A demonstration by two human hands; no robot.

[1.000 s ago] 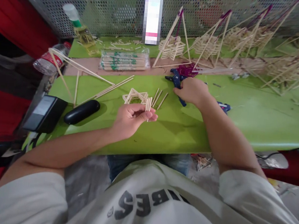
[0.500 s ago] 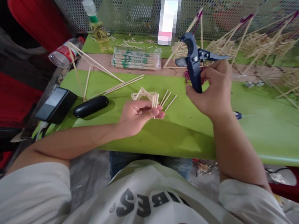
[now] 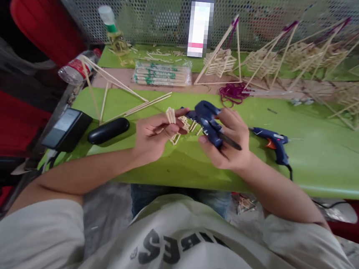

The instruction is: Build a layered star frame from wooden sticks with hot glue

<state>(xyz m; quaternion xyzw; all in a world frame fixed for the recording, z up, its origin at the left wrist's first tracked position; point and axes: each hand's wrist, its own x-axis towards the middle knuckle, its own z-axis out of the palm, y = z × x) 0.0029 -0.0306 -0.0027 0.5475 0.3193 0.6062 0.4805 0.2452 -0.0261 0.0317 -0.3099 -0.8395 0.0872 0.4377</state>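
A small bunch of short wooden sticks (image 3: 170, 116) stands upright in my left hand (image 3: 154, 134), pinched between thumb and fingers. My right hand (image 3: 234, 137) is closed around a dark blue hand cutter (image 3: 208, 122) with a curved jaw and metal lever. The cutter's far end is close to my left fingertips; I cannot tell whether it touches the sticks. Under and between the hands, more short sticks (image 3: 194, 126) and a small stick frame (image 3: 175, 140) lie on the green table, partly hidden.
To the right lies a blue glue gun (image 3: 271, 141). Behind are purple cord (image 3: 233, 93), packaged sticks (image 3: 162, 74), a pixelated phone-like screen (image 3: 200, 27) and several stick structures (image 3: 220, 62). A black case (image 3: 109, 131), a dark box (image 3: 68, 129) and a stick triangle (image 3: 105, 103) are left.
My right hand has brought the cutter down and left, beside my left hand. My left hand has shifted slightly left with the sticks. The glue gun has come into fuller view.
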